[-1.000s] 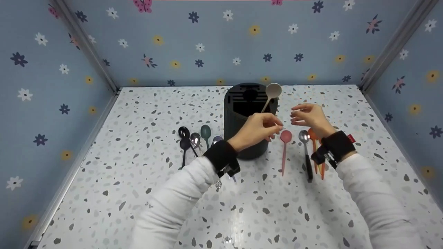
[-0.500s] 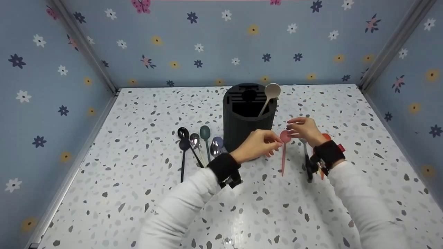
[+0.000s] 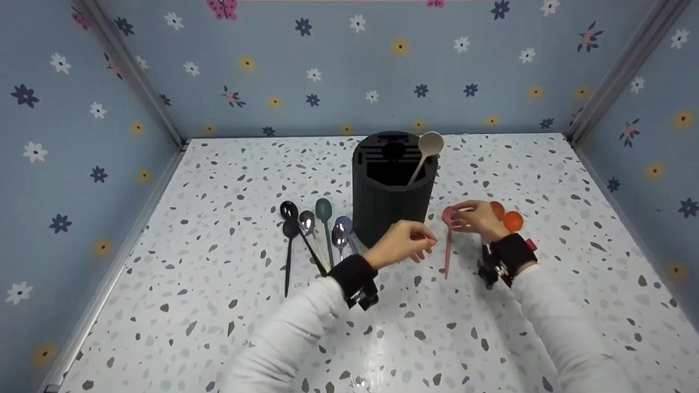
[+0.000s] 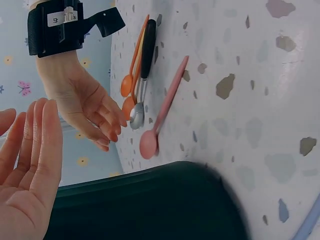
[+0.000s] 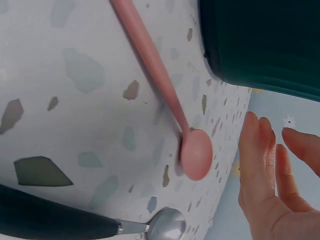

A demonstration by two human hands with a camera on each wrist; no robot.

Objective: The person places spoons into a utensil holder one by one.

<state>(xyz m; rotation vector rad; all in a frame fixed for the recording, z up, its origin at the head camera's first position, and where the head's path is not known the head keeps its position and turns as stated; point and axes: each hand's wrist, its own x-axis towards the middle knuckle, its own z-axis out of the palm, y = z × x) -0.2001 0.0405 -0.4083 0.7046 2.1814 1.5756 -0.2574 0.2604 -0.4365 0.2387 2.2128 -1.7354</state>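
Observation:
A pink spoon (image 3: 448, 251) lies on the speckled table to the right of a dark utensil holder (image 3: 390, 210). My right hand (image 3: 478, 220) hovers over the bowl end of that spoon, fingers relaxed; the right wrist view shows a gap between fingers and spoon (image 5: 196, 155). In front of the holder, my left hand (image 3: 401, 242) hangs in the air with loosely bent fingers and holds nothing. A beige round-headed spoon (image 3: 431, 143) stands tilted in the holder. Beside the pink one lies a metal spoon with a black handle (image 5: 55, 215).
Two orange spoons (image 3: 513, 221) lie right of my right hand, partly hidden by it. Left of the holder is a group of several spoons, among them a green one (image 3: 324, 208), a black one (image 3: 289, 209) and a silver one (image 3: 339, 236). Flowered walls (image 3: 338, 65) enclose the table.
My right hand has come down and slightly left to the pink spoon's bowl. My left hand has drawn back from the holder's rim toward me. The beige spoon stays in the holder.

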